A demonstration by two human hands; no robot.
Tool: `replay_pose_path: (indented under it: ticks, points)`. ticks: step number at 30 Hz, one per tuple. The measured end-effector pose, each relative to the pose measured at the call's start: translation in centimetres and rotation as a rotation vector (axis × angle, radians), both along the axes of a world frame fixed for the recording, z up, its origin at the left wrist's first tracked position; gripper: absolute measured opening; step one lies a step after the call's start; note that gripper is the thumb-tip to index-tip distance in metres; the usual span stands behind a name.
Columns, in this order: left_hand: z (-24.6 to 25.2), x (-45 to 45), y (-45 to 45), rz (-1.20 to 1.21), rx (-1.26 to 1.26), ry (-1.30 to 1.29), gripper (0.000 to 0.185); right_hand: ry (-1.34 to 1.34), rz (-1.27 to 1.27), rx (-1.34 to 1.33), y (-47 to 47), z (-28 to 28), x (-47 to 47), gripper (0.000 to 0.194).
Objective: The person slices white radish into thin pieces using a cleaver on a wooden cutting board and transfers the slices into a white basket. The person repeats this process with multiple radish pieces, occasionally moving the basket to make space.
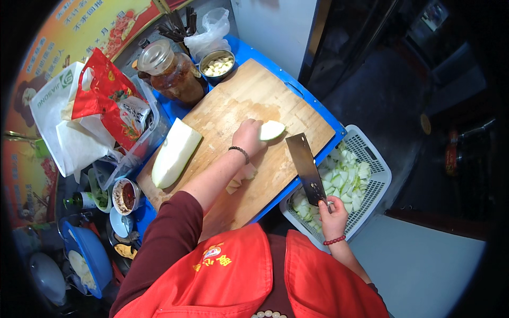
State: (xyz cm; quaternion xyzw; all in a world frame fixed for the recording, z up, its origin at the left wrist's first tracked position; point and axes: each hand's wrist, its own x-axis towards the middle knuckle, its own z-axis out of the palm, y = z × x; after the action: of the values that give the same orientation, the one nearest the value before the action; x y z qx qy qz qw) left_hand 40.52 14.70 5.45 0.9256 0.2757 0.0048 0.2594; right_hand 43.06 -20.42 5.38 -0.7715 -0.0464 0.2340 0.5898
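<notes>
My left hand (247,137) grips one end of a pale gourd piece (272,130) with green skin along its lower edge, at the middle of the wooden cutting board (254,89). Under my left wrist lie a few thin gourd slices (240,179), partly hidden. A long peeled gourd section (177,153) rests on the board's left side. In my right hand (333,216) is the handle of a Chinese cleaver (305,169). Its broad blade reaches over the board's right edge, with small bits stuck to it. Below that hand, sliced gourd (346,179) fills much of a plastic basket (382,175).
A blue table (246,47) carries the board. Behind it stand a glass jar (175,75) of dark contents and a metal bowl (217,67) of chopped white pieces. At left are a plastic bin (153,133) with bags, a sauce tub (126,196) and a blue basin (89,254).
</notes>
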Motion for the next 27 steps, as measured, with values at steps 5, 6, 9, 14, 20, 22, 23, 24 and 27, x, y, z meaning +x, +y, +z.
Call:
replay_pose_path:
  ticks: [5,6,9,14,20,22,23,24,27]
  points:
    - [-1.5,-1.9,0.8,0.05,-0.081,-0.21,0.069,-0.355,0.197,-0.232,3.5,2.5,1.5,0.027]
    - [-2.0,-2.2,1.2,0.077,-0.118,-0.214,0.062,-0.505,0.218,-0.207,4.8,3.1,2.1,0.027]
    - [-3.7,-2.8,2.1,0.166,-0.253,-0.203,0.052,-0.804,0.254,-0.209,8.1,5.1,3.5,0.027]
    - [-5.4,-2.7,2.6,0.236,-0.405,-0.255,0.039,-0.847,0.468,-0.512,13.8,5.0,3.5,0.012]
    - [-5.0,-2.8,2.5,0.261,-0.457,-0.261,0.037,-0.718,0.659,-0.776,16.6,2.5,4.3,0.012]
    - [-4.9,-3.0,2.5,0.285,-0.443,-0.245,0.037,-0.762,0.597,-0.687,15.7,3.2,4.7,0.012]
    - [-5.0,-3.1,2.7,0.293,-0.451,-0.26,0.037,-0.771,0.57,-0.677,15.4,3.8,4.7,0.013]
    - [-5.1,-3.3,2.6,0.306,-0.464,-0.281,0.036,-0.778,0.544,-0.646,15.0,4.4,4.3,0.014]
    - [-5.4,-4.0,2.8,0.332,-0.493,-0.298,0.035,-0.809,0.437,-0.51,14.7,5.6,2.9,0.015]
